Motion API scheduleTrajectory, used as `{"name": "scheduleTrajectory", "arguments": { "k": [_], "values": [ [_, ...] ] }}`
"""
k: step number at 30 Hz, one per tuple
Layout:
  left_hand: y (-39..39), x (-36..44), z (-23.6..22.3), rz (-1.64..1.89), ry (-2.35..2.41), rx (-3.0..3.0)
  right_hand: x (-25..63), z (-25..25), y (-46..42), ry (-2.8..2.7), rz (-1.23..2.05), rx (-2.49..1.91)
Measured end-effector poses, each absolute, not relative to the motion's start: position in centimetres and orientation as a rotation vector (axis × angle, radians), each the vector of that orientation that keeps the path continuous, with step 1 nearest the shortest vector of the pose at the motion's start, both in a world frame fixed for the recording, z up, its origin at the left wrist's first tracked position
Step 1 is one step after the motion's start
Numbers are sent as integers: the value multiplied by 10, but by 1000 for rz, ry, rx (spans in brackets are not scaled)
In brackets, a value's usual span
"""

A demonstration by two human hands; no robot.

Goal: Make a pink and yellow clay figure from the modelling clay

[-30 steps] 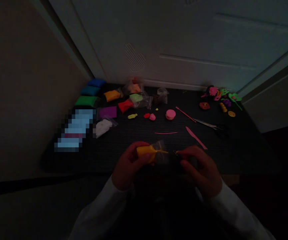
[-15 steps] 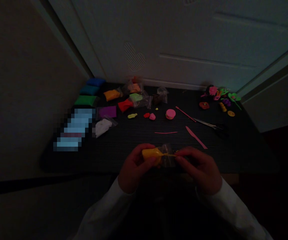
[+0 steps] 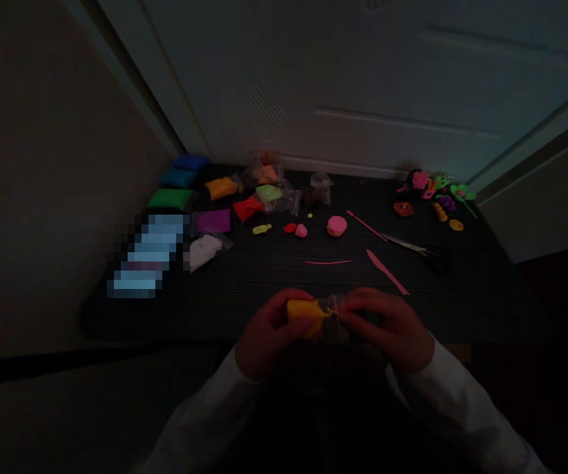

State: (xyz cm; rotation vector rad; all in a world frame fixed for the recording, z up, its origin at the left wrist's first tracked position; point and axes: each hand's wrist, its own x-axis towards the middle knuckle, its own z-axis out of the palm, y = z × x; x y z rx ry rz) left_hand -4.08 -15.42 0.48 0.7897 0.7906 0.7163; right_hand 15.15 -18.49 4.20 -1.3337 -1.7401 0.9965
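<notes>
My left hand [image 3: 270, 332] is wrapped round a clear plastic bag of yellow modelling clay [image 3: 306, 317], held over the front edge of the dark table. The bag's see-through mouth [image 3: 334, 329] faces right. There my right hand [image 3: 389, 326] pinches at a thin yellow strand coming out of the clay; the fingertips partly hide it. Just beyond both hands lies a thin pink clay strip [image 3: 328, 263]. A pink clay knife [image 3: 386, 271] rests to its right.
Bagged clay, such as a white pack [image 3: 205, 252] and a purple pack [image 3: 213, 221], covers the left side near a blurred-out bright screen [image 3: 150, 253]. A pink round clay piece [image 3: 337, 226], scissors [image 3: 409, 246] and a pink stick tool [image 3: 366, 225] lie beyond. Clay flowers [image 3: 419, 180] stand back right.
My right fingers have come closer to the bag's mouth, and the yellow strand between them and the clay shows shorter. The bag has shifted slightly right and nearer to me.
</notes>
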Motion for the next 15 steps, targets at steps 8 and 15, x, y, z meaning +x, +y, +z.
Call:
{"name": "scheduleTrajectory", "arguments": {
  "k": [8,15],
  "values": [
    [-157,-35,7,710,776,690,149,41,-183,-1922,974,-1276],
    [-154,-32,7,800,822,615,158,51,-190,-1887,976,-1251]
  ]
}}
